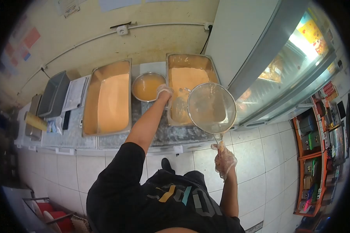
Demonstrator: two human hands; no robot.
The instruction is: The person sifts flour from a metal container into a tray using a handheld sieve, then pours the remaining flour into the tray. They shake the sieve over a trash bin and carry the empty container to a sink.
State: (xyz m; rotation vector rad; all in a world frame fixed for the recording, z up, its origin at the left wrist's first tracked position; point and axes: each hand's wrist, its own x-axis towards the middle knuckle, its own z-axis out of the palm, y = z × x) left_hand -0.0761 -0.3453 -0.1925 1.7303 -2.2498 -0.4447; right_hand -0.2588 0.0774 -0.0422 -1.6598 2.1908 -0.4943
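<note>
From where I stand, the person in the black T-shirt (132, 198) leans over a worn, metal-topped table (157, 136), wearing a clear plastic glove on each hand. The right hand (224, 163) is closed round the handle of a large round wire-mesh sieve (212, 108), which hangs over the near right part of the right-hand steel pan (190, 59), its mesh reaching out past the pan's side. That pan holds a bed of orange-tan powder (188, 77), uneven and thinner toward the front. The left hand (165, 92) stretches out to the gap between this pan and a round metal bowl (147, 101) of amber liquid; its fingers are bunched near both rims, and I can't tell what, if anything, they grip. Left of the bowl sits a second deep steel pan (93, 93) with a smoother layer of the same-coloured powder. Farther left are a dark phone (66, 120) and a grey plastic tub (54, 95); a glass-doored refrigerator (284, 73) stands at the right.
</note>
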